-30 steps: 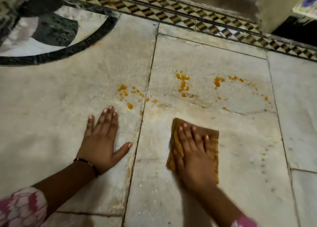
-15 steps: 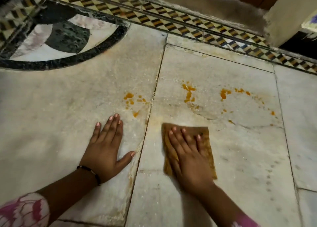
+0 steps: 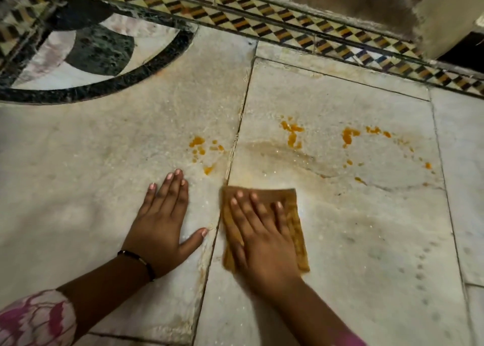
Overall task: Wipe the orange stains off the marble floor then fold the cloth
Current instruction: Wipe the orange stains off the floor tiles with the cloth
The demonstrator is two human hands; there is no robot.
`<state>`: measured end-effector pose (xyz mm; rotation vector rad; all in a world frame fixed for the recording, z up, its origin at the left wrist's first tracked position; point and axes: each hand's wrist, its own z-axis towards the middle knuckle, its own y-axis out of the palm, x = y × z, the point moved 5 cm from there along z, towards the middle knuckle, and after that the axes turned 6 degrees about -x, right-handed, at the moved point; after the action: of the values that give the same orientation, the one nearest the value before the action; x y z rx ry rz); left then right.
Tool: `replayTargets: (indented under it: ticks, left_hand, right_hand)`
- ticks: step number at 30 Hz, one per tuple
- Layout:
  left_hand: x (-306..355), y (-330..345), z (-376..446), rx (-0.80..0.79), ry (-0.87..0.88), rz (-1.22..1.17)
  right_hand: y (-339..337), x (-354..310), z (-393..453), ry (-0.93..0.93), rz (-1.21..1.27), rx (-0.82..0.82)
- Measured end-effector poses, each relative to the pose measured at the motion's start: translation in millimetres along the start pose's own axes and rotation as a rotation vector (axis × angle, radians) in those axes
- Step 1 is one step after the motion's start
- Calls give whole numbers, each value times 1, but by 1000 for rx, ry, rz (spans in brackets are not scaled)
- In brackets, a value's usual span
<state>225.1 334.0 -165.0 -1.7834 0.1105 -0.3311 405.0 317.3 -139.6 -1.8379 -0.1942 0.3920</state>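
A folded brown-orange cloth (image 3: 294, 216) lies flat on the pale marble floor (image 3: 366, 228), just right of a slab joint. My right hand (image 3: 262, 238) presses on it, palm down, fingers spread. My left hand (image 3: 162, 220) rests flat on the neighbouring slab, fingers apart, holding nothing. Orange stains sit beyond the hands: one cluster (image 3: 200, 146) left of the joint, a second (image 3: 292, 133) right of it, a third (image 3: 349, 135) further right with small drops trailing away. A faint wet smear lies between the cloth and the middle cluster.
A chequered inlay border (image 3: 288, 28) runs along the far edge of the floor. A dark circular inlay (image 3: 99, 49) fills the far left. A pale step or wall base (image 3: 442, 18) rises at the far right. A crack crosses the right slab.
My right hand has slid the cloth leftwards, up to the slab joint and closer to my left hand. My left hand stays planted. The view has shifted slightly.
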Motion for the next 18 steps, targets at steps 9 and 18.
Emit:
replayTargets:
  ticks: [9, 18]
  left_hand:
    - [1, 1, -1, 14, 4, 0]
    - [-2, 2, 0, 0, 8, -14]
  right_hand:
    - [-30, 69, 81, 268, -92, 33]
    - [10, 44, -45, 2, -28, -11]
